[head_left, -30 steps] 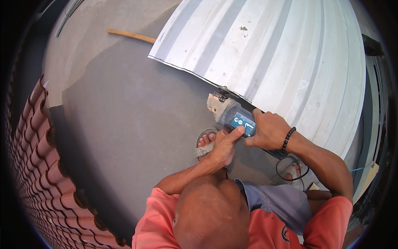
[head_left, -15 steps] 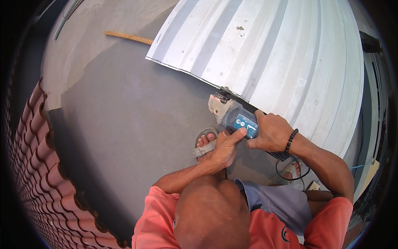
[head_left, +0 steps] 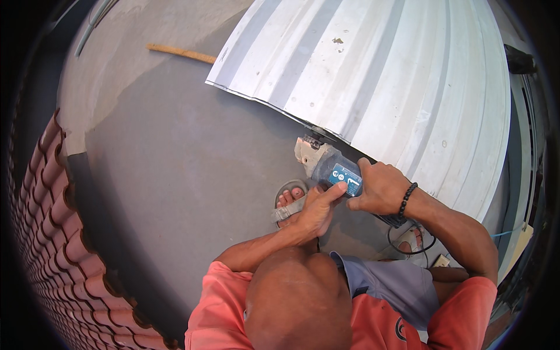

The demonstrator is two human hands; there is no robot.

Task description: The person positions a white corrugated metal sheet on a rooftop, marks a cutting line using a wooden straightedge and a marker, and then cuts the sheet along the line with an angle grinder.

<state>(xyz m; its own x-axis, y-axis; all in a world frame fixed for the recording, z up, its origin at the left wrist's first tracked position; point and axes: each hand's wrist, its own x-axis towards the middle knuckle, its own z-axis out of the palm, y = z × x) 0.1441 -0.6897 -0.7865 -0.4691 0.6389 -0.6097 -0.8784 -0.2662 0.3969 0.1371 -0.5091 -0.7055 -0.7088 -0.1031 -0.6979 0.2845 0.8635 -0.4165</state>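
Both hands grip a blue-grey angle grinder point(head_left: 328, 164) with a dusty, pale gear head. My left hand point(head_left: 318, 211) is closed on its underside, the thumb lying over the label. Around the rear of the body wraps my right hand point(head_left: 382, 188), with a beaded bracelet at the wrist. At the front, the dark disc point(head_left: 322, 135) meets the near edge of a white corrugated metal sheet point(head_left: 373, 64); how deep it sits in the edge is hidden. A black power cord point(head_left: 411, 252) loops below my right wrist.
A wooden strip point(head_left: 179, 52) sticks out from beneath the sheet's left side. My sandalled foot point(head_left: 290, 201) stands on the grey concrete floor point(head_left: 175, 157) close to the grinder. Red roof tiles point(head_left: 70, 239) line the left edge, and a black bag point(head_left: 519, 60) lies at far right.
The grinder has tilted and shifted very slightly, so more of its disc shows at the sheet's edge. Both hands keep their hold, and the sheet has hardly moved.
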